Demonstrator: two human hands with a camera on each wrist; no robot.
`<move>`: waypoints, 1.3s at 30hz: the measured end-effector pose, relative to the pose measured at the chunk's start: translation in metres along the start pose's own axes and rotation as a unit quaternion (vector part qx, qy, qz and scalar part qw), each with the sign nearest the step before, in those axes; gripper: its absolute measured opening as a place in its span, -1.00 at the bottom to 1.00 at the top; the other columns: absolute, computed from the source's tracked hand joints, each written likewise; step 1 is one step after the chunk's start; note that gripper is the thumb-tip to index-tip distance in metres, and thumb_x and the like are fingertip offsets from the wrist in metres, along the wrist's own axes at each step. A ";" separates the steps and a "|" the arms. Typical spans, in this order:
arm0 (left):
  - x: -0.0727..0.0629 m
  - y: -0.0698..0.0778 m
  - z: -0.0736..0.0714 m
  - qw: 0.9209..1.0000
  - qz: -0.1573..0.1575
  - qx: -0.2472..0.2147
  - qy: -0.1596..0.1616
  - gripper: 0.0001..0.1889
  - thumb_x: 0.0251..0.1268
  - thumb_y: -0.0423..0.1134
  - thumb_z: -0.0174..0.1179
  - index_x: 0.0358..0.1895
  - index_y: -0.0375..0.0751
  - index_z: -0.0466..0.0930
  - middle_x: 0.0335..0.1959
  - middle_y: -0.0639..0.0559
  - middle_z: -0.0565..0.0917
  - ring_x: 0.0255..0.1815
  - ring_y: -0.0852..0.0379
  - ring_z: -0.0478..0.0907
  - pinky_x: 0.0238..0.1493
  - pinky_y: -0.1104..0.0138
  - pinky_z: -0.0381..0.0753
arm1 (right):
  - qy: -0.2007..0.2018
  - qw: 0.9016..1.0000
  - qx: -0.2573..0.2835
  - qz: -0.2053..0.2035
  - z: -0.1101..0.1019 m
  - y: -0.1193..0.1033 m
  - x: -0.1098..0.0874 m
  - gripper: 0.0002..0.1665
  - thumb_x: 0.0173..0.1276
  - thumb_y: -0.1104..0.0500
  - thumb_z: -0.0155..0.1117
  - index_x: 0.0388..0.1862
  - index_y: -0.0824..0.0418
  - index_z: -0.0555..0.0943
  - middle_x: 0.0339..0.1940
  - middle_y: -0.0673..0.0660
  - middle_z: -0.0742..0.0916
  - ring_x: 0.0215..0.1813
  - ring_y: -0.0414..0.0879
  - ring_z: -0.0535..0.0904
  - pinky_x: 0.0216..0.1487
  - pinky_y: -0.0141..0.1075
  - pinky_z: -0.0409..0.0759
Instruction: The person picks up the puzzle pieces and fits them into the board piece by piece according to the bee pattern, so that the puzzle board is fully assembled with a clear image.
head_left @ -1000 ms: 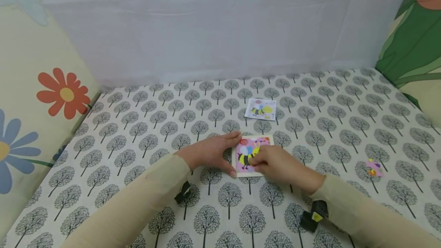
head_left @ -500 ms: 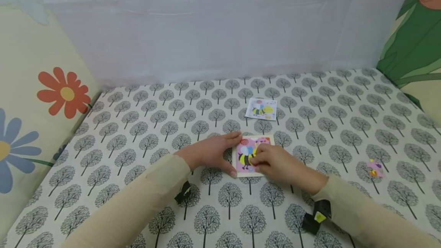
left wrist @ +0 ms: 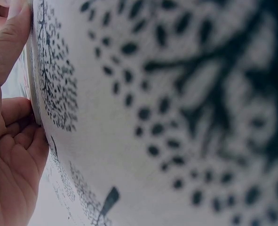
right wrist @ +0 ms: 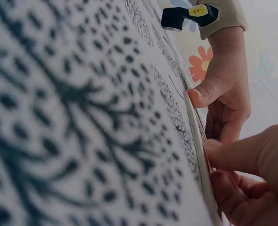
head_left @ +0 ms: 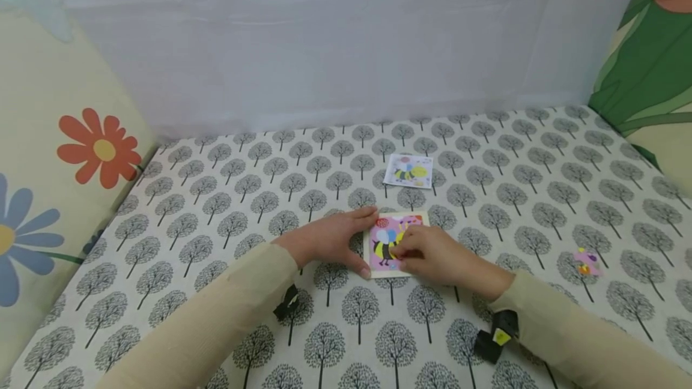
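Note:
A small square bee picture board (head_left: 384,257) with a pale border lies flat on the cloth, its pink picture showing a yellow-and-black striped bee. My left hand (head_left: 332,237) holds its left edge, thumb at the near corner and forefinger at the far one. Over the right half of the picture, my right hand (head_left: 435,257) has thumb and forefinger pinched together at the surface. A small yellow piece (head_left: 396,252) shows at those fingertips; most of it is hidden. From the side, the right wrist view shows both hands at the thin board (right wrist: 197,141).
Behind the board lies a white card (head_left: 409,171) printed with a similar bee. A small pink scrap (head_left: 587,262) with yellow and purple spots lies to the right. The tree-patterned cloth (head_left: 189,215) covers the table, with a white sheet (head_left: 346,47) hanging behind it.
The right hand's fingertips have shifted slightly on the picture, and a yellow bit shows at them now. The left hand and the board have stayed in place.

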State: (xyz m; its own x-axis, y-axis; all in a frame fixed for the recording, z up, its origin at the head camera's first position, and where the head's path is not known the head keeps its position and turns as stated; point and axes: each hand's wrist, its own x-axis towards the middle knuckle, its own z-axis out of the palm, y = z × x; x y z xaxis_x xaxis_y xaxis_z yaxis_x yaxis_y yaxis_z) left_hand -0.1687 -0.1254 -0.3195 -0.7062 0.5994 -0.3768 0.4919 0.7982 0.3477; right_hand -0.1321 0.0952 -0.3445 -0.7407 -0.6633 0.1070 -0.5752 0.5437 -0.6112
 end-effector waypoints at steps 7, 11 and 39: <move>-0.001 0.000 0.000 1.000 0.006 0.001 0.001 0.13 -0.21 0.21 0.39 0.46 -0.04 -0.07 0.51 0.13 -0.14 0.46 -0.05 -0.01 0.44 0.09 0.01 | 0.022 0.977 0.150 0.151 0.003 0.003 -0.005 -0.69 0.13 0.19 0.33 -0.11 0.20 0.66 -0.33 -0.01 0.69 -0.28 -0.20 0.53 -0.19 -0.33 0.54; -0.001 0.000 0.000 1.000 0.006 0.000 -0.001 0.13 -0.20 0.20 0.38 0.46 -0.05 -0.08 0.51 0.12 -0.14 0.47 -0.06 -0.02 0.44 0.09 0.00 | 0.036 0.957 0.207 0.202 0.001 0.003 -0.007 -0.69 0.16 0.20 0.30 -0.09 0.21 0.65 -0.31 0.03 0.69 -0.25 -0.15 0.56 -0.14 -0.29 0.54; -0.002 0.003 0.000 1.000 -0.011 0.001 -0.006 0.13 -0.20 0.20 0.38 0.47 -0.01 -0.09 0.51 0.17 -0.16 0.48 -0.01 -0.06 0.45 0.12 -0.03 | 0.106 0.914 0.280 0.273 -0.019 0.013 -0.036 -0.62 0.21 0.19 0.26 0.01 0.28 0.58 -0.06 0.19 0.66 -0.21 -0.10 0.59 -0.10 -0.32 0.58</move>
State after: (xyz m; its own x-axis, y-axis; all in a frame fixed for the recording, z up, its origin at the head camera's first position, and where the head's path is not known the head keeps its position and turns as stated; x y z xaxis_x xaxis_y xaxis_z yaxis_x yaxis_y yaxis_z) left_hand -0.1661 -0.1242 -0.3178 -0.7104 0.5826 -0.3948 0.4777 0.8111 0.3375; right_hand -0.1198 0.1362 -0.3411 -0.9492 -0.2248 -0.2200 0.1238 0.3758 -0.9184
